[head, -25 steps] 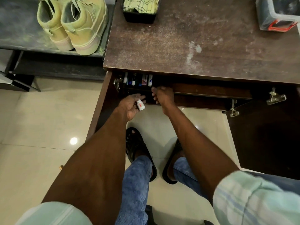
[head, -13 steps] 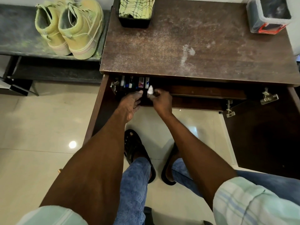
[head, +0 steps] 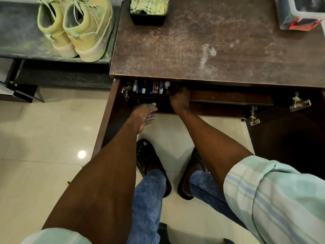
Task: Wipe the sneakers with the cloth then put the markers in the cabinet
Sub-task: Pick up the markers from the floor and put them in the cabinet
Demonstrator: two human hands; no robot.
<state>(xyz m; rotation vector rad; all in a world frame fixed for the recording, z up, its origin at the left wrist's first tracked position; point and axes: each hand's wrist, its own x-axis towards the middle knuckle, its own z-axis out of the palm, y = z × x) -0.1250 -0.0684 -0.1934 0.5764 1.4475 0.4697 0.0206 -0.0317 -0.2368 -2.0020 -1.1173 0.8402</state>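
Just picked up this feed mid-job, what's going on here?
A person reaches into the open brown wooden cabinet. Their right hand holds a white-capped marker at the end of the row of upright markers inside. The left hand is open and holds nothing. The pale green sneakers sit on the dark bench.

marker (head: pixel 167 84) passed to right hand (head: pixel 179 99), left hand (head: pixel 145 114) emptied

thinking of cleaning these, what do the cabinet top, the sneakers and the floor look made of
Cabinet top: dark brown wood or wood laminate, matt, with faint grain and pale dusty smears.
Sneakers: pale green, probably canvas or suede-like fabric, soft matt surface, laces, lighter rubbery soles.
Floor: glossy cream tiles, likely ceramic; a lamp reflects in them and joint lines show.
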